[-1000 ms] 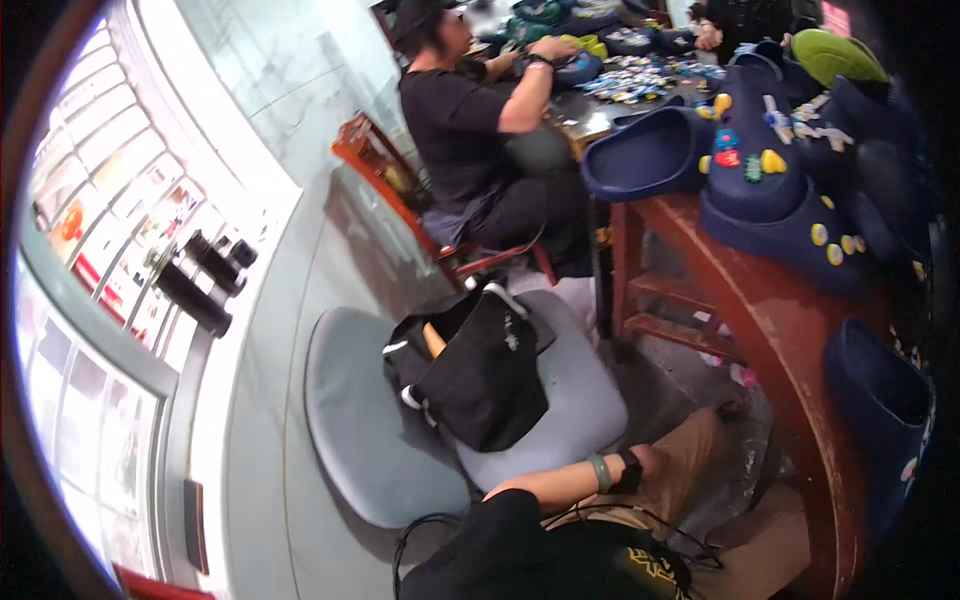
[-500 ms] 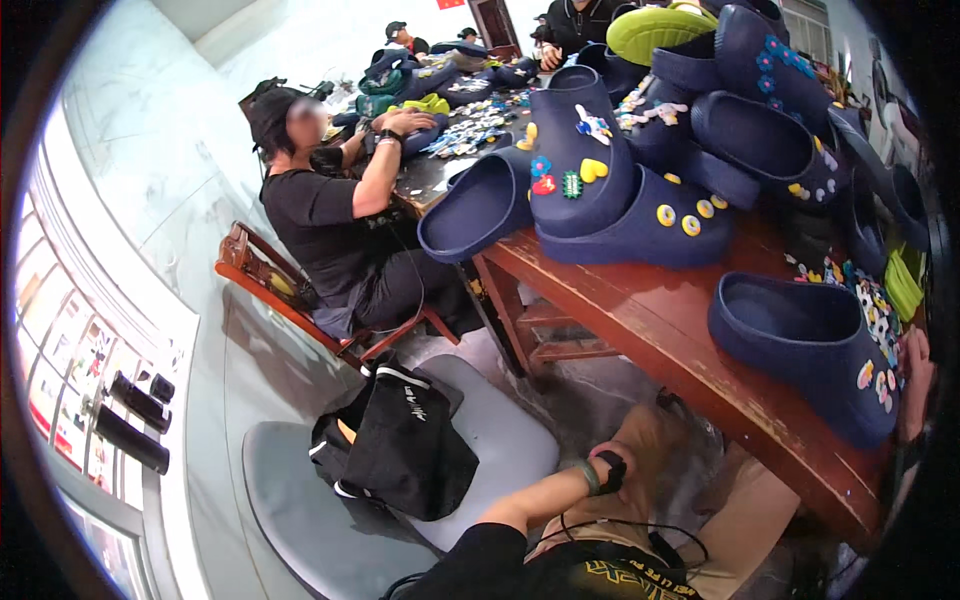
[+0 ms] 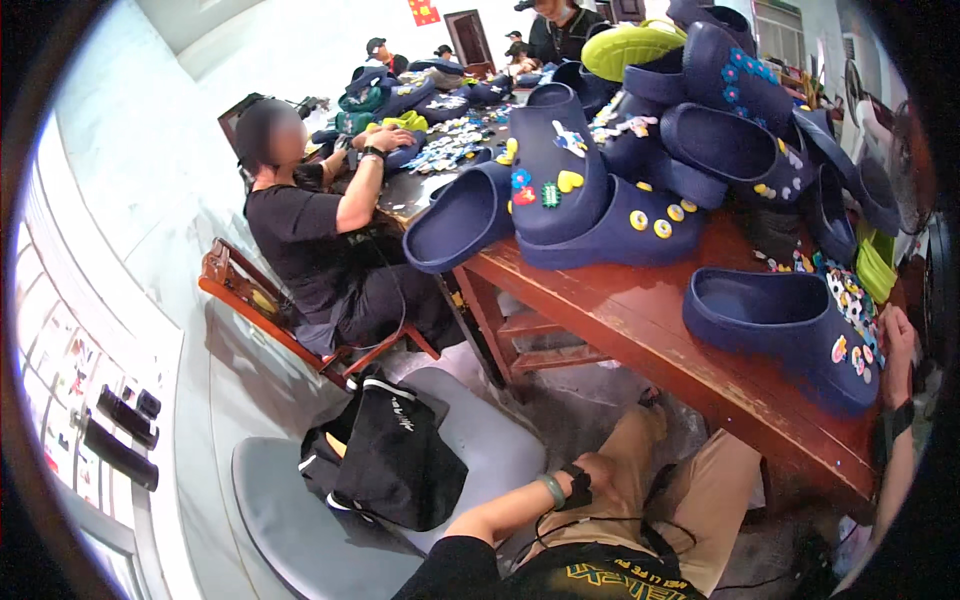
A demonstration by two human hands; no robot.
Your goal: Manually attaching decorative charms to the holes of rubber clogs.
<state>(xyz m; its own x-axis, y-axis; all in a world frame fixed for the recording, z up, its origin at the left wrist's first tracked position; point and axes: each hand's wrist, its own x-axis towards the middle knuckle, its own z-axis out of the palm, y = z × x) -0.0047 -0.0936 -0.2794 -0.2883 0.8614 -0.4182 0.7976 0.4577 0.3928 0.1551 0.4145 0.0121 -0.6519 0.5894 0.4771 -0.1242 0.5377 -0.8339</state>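
Rightward, the right hand (image 3: pixel 897 340) grips the navy clog (image 3: pixel 785 335) at the table edge (image 3: pixel 700 385); left hand (image 3: pixel 600 475) curled on the knee.

- A long reddish wooden desk (image 3: pixel 640 320) carries a heap of dark blue clogs (image 3: pixel 600 190) with coloured charms.
- One clog (image 3: pixel 790 335) lies alone near the desk's front edge.
- Loose charms (image 3: pixel 450 150) are spread over the far end.

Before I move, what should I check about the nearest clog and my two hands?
1. Nearest clog lies flat on the table: ok.
2. Right hand at the clog's toe: ok.
3. Right grip: cannot tell.
4. Left hand up at the table: not ok, it rests on the knee.
5. Loose charms beside the clog: ok.
6. Clog pile behind is steady: cannot tell.
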